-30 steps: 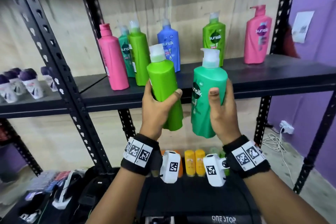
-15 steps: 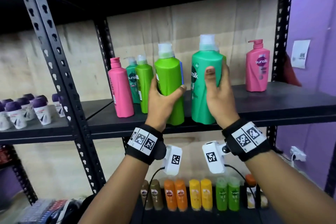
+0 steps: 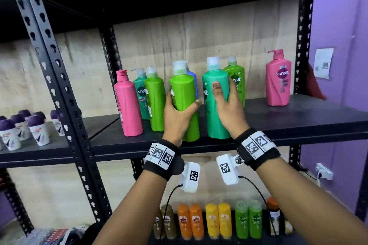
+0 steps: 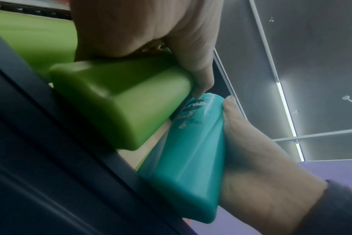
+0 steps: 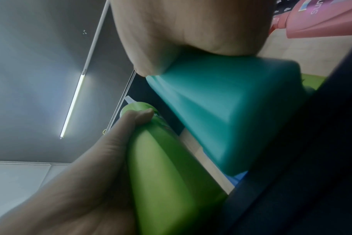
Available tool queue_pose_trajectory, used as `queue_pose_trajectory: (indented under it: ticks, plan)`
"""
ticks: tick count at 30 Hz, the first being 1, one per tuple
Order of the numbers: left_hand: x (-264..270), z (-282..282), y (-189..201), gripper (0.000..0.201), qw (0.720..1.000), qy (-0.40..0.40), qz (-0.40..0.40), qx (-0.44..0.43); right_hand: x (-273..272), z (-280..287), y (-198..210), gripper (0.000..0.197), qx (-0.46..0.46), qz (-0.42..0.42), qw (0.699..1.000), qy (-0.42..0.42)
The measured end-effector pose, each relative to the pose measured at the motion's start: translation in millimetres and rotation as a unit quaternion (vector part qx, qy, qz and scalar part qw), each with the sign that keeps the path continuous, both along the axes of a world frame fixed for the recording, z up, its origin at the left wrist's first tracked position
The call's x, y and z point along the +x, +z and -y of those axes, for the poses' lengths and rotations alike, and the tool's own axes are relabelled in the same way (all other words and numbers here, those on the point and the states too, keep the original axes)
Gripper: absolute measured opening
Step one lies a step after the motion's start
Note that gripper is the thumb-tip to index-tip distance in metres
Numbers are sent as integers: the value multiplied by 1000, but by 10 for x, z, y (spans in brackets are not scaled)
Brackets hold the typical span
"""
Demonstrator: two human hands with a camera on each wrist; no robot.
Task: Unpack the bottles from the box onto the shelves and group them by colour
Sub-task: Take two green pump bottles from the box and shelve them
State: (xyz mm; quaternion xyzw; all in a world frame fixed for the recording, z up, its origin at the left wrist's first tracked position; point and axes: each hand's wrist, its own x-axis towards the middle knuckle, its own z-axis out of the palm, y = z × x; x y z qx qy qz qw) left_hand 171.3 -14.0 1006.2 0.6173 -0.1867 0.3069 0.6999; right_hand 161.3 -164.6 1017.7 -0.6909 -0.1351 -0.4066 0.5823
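- Lime-green bottle (image 3: 184,103) stood with its long axis close to vertical, pale cap up, leaning slightly left at the top; its base sat at the front edge of the black shelf (image 3: 298,123); the left hand (image 3: 176,119) gripped its lower half, thumb curled across the front face and fingers wrapped round the far left side.
- Teal bottle (image 3: 216,101) stood just to its right, cap up and near upright, its "sunsilk" label turned left; the right hand (image 3: 229,109) held it with the thumb pressed flat on the front and the fingers curled round the right side.
- From the left wrist view the base of the lime-green bottle (image 4: 120,103) appeared tipped above the shelf lip; whether either base rested flat could not be told; the teal bottle (image 4: 191,151) lay close beside it.
- A blue bottle (image 3: 194,83) was almost wholly hidden behind the lime one; another green bottle (image 3: 236,83) was partly covered by the teal one and the right fingers.
- Further left on the shelf stood a pink bottle (image 3: 128,105), a dark green bottle (image 3: 140,93) and a second lime bottle (image 3: 155,101); a pink pump bottle (image 3: 278,81) stood well apart on the right.
- Small bottles (image 3: 219,221) on the lower shelf were blurred and partly cut off.
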Motion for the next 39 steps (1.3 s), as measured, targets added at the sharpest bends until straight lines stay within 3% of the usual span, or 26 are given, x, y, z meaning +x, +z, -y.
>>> queue_pose_trajectory:
  ticks: [5,10,19,28,36,39]
  plan:
    - [203,-35,-7,74,999,-25,-15,24,212,-14,102,55,-39,-26,999,14]
    - [452,-43,-20,84,997,-1,-42,58,454,-13,122,70,-98,-89,991,18]
    - [677,-78,44,85,989,40,-68,125,685,-104,205,61,-63,-106,992,8]
    - [553,-87,-21,92,980,70,-86,166,646,-104,168,60,-50,-116,992,6]
    - [208,-142,-187,70,955,166,-61,237,423,53,-6,63,-87,-142,986,12]
    - [6,-132,-257,67,953,182,-68,234,229,84,-100,55,-95,-122,988,8]
